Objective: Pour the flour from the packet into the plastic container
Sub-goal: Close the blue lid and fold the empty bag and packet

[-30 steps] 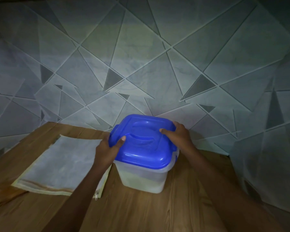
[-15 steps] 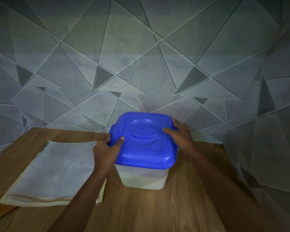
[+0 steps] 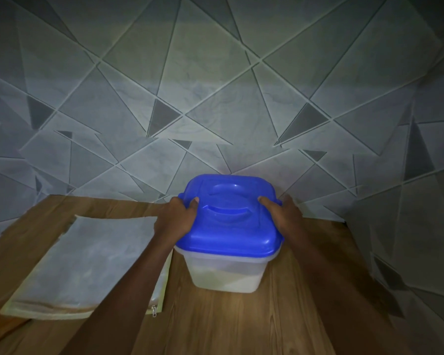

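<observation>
A clear plastic container (image 3: 226,275) with white flour in its lower part stands on the wooden table (image 3: 215,326). A blue lid (image 3: 231,226) sits on top of it. My left hand (image 3: 174,219) grips the lid's left edge, thumb on top. My right hand (image 3: 283,213) grips the lid's right edge, thumb on top as well. A flat, pale zippered packet (image 3: 87,262) lies on the table to the left of the container, partly under my left forearm.
A grey wall (image 3: 215,98) with a triangle pattern rises right behind the container and wraps round on the right side. The table's right edge (image 3: 354,242) runs close to that side wall.
The view has shifted a little. Both hands have slid along the lid's sides, the right one moving from the lid's back corner to its right edge. The container stays in place.
</observation>
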The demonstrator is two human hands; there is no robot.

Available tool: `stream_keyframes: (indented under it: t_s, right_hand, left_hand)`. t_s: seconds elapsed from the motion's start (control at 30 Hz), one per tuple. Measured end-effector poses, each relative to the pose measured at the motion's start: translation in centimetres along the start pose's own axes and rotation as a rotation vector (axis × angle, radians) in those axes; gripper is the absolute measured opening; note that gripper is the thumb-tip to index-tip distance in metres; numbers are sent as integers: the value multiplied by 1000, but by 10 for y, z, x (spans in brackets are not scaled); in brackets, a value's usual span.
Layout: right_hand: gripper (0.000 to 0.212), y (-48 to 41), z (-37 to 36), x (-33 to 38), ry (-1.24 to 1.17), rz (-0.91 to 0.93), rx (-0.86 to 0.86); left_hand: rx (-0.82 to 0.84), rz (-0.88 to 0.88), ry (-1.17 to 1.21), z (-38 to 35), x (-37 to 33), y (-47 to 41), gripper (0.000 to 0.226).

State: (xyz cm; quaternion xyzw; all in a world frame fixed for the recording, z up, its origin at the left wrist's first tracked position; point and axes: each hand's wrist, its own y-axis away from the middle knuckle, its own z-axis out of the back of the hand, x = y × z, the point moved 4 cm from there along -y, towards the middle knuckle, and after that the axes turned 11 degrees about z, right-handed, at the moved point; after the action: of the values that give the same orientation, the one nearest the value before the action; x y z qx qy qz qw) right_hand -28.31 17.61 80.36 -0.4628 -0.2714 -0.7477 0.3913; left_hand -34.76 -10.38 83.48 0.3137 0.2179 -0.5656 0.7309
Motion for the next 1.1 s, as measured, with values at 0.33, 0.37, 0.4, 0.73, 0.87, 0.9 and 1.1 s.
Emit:
stream_keyframes:
  t_s: [0.33,0.37,0.4,0.73,0.87,0.9,1.1]
  right_hand:
    - [108,10,-1,-2,18,-148,-42]
    - [113,12,1,2,94,-117,-61]
    - [113,14,3,5,140,-96,-78]
    - [101,15,1,33,190,26,-22]
    - [98,11,2,35,99,-68,12]
    - [94,10,2,34,81,-77,10]
    - [74,0,-2,39,139,-39,10]
  left_hand:
    - [34,-13,102,-5,-15,-14,62]
    - [30,-8,123,-5,-15,-13,63]
    - [29,-6,136,-5,-16,-12,63]
    - [42,44,321,-7,-4,-17,75]
    - [59,94,476,-7,7,-24,86]
    - [55,103,487,-7,8,-24,88]
    - [19,113,483,-8,11,-28,94]
